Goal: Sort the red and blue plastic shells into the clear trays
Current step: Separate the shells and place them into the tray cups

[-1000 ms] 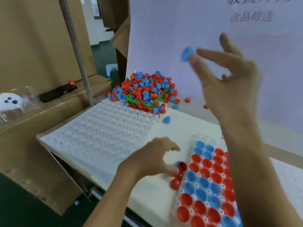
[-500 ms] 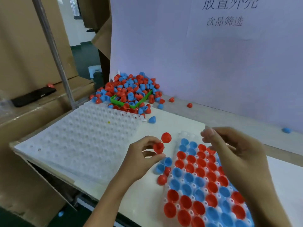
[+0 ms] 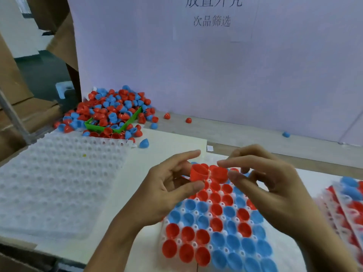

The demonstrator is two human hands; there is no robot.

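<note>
A clear tray [image 3: 198,244] in front of me holds several red and blue shells in its pockets. Above its far end, my left hand [image 3: 167,190] pinches a red shell [image 3: 198,172] between thumb and fingers. My right hand [image 3: 269,181] pinches a second red shell [image 3: 219,173] right beside the first; the two shells nearly touch. A heap of loose red and blue shells [image 3: 112,112] lies at the back left, spilling over a green bin [image 3: 125,125].
A stack of empty clear trays [image 3: 59,179] lies at the left. Filled trays [image 3: 345,205] sit at the right edge. Stray shells [image 3: 144,143] lie on the table by the white backboard [image 3: 216,65]. Cardboard boxes stand at the far left.
Both hands have come together over the tray's far end. My right hand, empty half a second ago, now pinches a red shell beside the one in my left hand.
</note>
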